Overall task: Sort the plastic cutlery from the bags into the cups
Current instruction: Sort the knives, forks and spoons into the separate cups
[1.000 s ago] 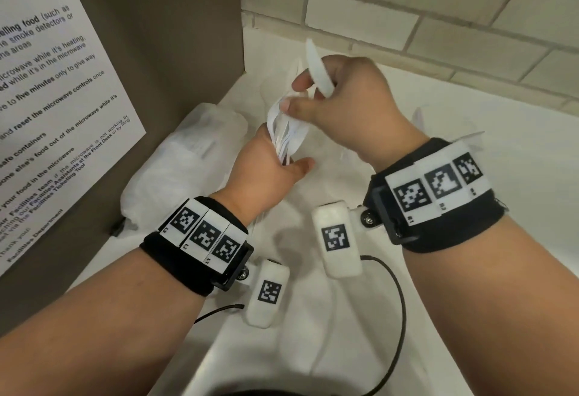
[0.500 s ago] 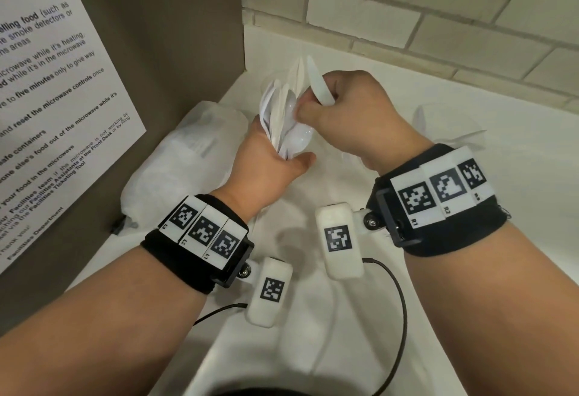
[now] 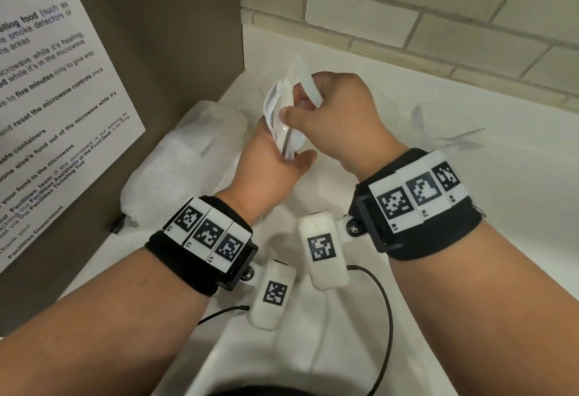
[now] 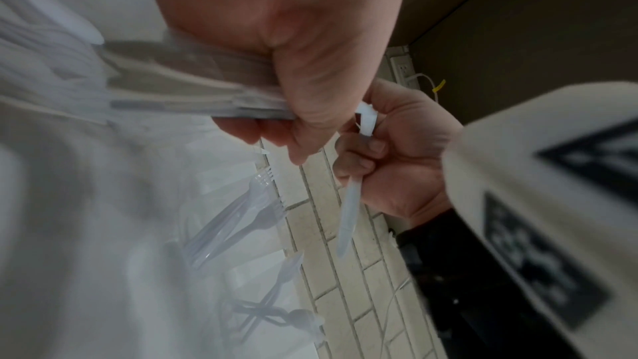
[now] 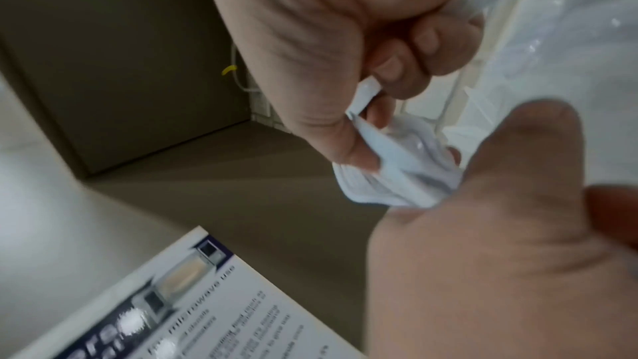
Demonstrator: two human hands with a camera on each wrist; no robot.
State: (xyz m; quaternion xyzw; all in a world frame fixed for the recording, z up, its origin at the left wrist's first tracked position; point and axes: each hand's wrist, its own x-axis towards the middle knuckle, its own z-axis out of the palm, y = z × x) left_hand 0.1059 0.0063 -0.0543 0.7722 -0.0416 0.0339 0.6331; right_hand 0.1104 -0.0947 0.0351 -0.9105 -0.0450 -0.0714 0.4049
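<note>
Cutlery (image 3: 282,120), a white plastic bundle, is clamped upright in the left hand (image 3: 269,163), while the right hand (image 3: 338,113) pinches its top between thumb and forefinger, the other fingers curled round a white knife (image 4: 348,214). Beyond lie a bag (image 3: 188,157) of cutlery on the white counter (image 3: 517,207) and clear cups (image 3: 438,120) with forks near the brick wall (image 3: 438,19).

a fanned bundle of white plastic cutlery (image 3: 282,120) stands upright above the counter. one white knife (image 4: 348,217) sticks out apart. clear cups (image 4: 238,217) at the brick wall hold forks, perhaps spoons too. clear bags (image 3: 188,157) lie left.
</note>
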